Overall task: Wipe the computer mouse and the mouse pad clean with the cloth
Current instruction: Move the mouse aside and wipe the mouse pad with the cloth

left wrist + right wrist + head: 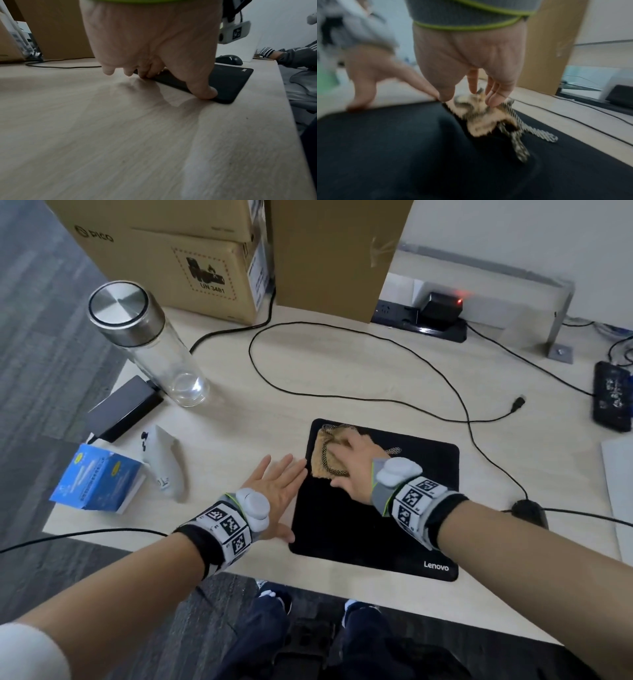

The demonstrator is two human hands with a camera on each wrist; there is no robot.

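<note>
A black Lenovo mouse pad point(376, 518) lies on the light wooden desk point(239, 426). On its far left corner sits a tan cloth point(325, 455) with dark mesh edging. My right hand point(354, 465) presses flat on the cloth with straight fingers, as the blurred right wrist view of hand point(471, 60) and cloth point(488, 119) also shows. My left hand point(277, 482) lies open on the desk, fingertips and thumb point(204, 93) on the pad's left edge point(228, 81). The black wired mouse point(529, 511) rests on the desk right of the pad, touched by neither hand.
A glass bottle point(147, 347) with a steel lid stands far left, by a black power brick point(126, 409), a blue box point(97, 477) and a white controller point(164, 463). Cardboard boxes point(171, 251) and a power strip point(421, 320) line the back. Black cables point(342, 397) loop beyond the pad.
</note>
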